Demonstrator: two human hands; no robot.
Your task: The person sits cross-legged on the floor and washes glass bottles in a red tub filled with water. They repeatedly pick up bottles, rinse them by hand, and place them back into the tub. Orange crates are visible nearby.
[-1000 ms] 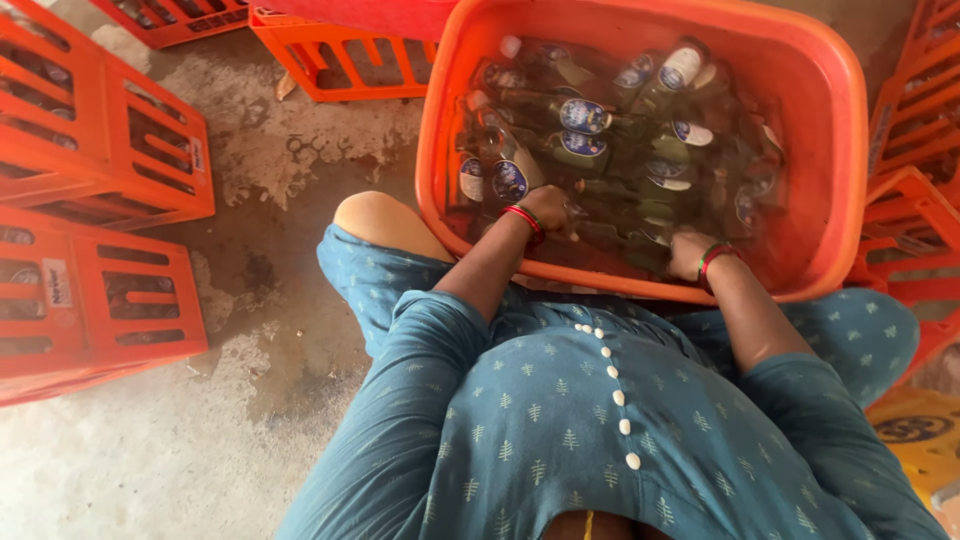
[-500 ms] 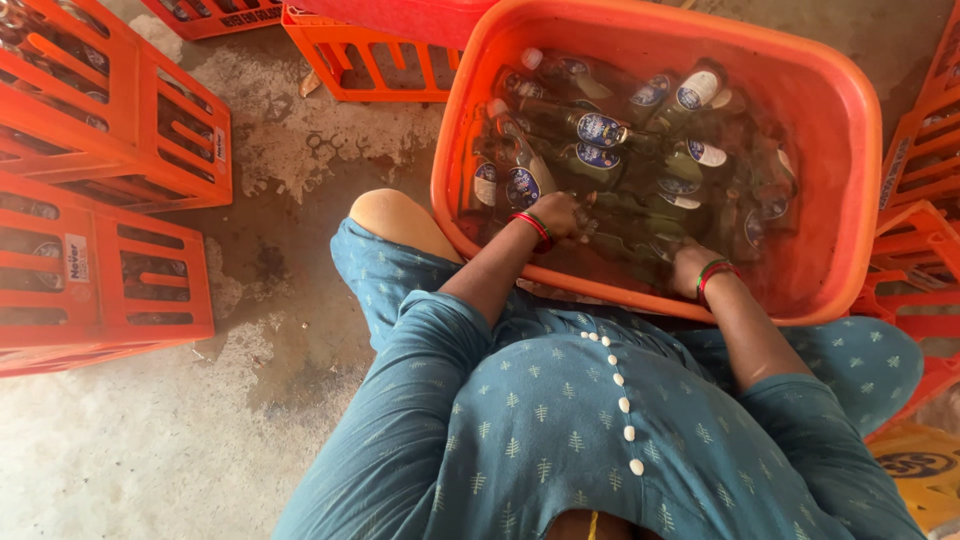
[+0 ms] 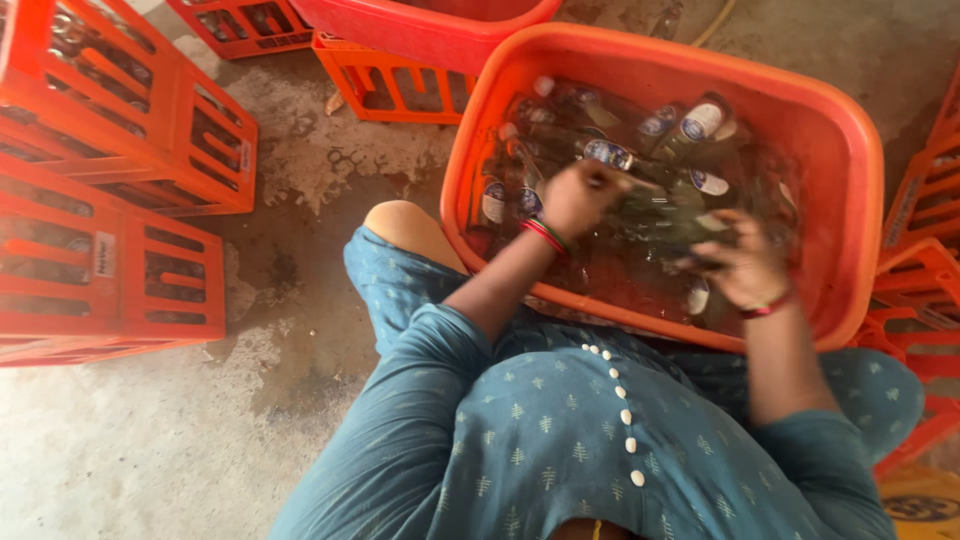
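Head view: both hands are seen inside an orange tub (image 3: 840, 150) of glass bottles lying in water.

A dark green bottle (image 3: 665, 215), blurred by motion, is held across the middle of the tub, above the other bottles (image 3: 690, 125) that lie with pale labels toward the far wall. The left hand (image 3: 580, 195) is closed around one end of it, a red and green bangle being worn at the wrist. The right hand (image 3: 745, 265) is curled about the other end, fingers bent over the glass; how tightly it is gripped cannot be told through the blur. The tub is set on a wet concrete floor (image 3: 150, 440), just beyond the knee of the person's teal dotted garment (image 3: 560, 440). Orange crates (image 3: 110, 260) are stacked to the left, and more are ranged behind and to the right of the tub.
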